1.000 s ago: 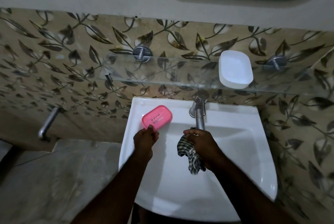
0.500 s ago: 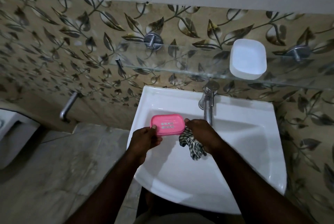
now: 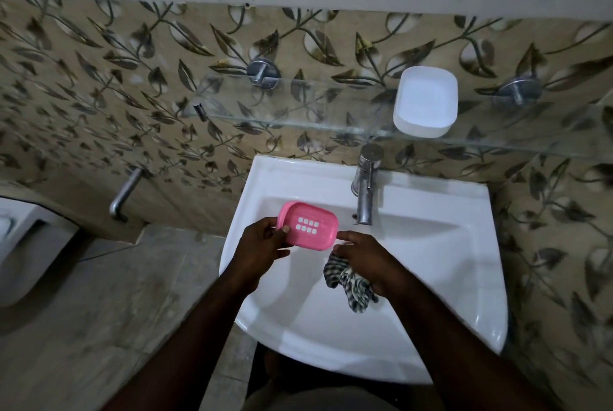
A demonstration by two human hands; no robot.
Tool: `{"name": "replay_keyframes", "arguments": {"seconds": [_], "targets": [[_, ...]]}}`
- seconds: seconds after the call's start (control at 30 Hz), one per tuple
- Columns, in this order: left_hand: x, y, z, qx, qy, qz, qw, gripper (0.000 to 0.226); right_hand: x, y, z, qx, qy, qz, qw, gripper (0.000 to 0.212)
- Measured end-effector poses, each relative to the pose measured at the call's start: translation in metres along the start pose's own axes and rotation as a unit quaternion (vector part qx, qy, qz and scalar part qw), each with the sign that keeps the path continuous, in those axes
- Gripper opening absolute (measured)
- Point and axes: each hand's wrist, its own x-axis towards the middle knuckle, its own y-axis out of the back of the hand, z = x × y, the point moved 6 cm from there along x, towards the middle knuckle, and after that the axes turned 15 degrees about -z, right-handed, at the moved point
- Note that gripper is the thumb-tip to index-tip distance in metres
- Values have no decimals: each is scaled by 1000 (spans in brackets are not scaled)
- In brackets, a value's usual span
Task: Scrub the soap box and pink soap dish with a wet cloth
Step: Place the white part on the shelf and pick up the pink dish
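The pink soap dish [image 3: 307, 225] is held tilted over the sink [image 3: 431, 278] near its back left corner, pinched by the left hand [image 3: 262, 245], presumably for scrubbing. The cloth [image 3: 348, 281] is clutched in the right hand [image 3: 365, 261]. The soap box [image 3: 425, 101], seemingly empty, rests on the glass shelf [image 3: 298, 105].

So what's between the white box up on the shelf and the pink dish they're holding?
In the head view, the metal tap stands between the white soap box on the glass shelf and the pink soap dish.
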Motion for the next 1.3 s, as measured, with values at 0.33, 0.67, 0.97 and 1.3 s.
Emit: {"name": "replay_keyframes", "arguments": {"seconds": [0.33, 0.67, 0.97, 1.3], "targets": [[-7, -3, 21, 162, -47, 25, 985, 20, -5, 9, 22, 7, -3, -12, 1000, 25], [6, -12, 59, 250, -105, -38, 962, 14, -23, 12, -6, -85, 81, 13, 993, 17], [2, 6, 84, 17, -167, -156, 973, 24, -44, 16, -72, -135, 202, 123, 962, 18], [5, 40, 98, 132, -212, -78, 965, 41, -74, -6, -143, -331, 284, 241, 867, 21]]}}
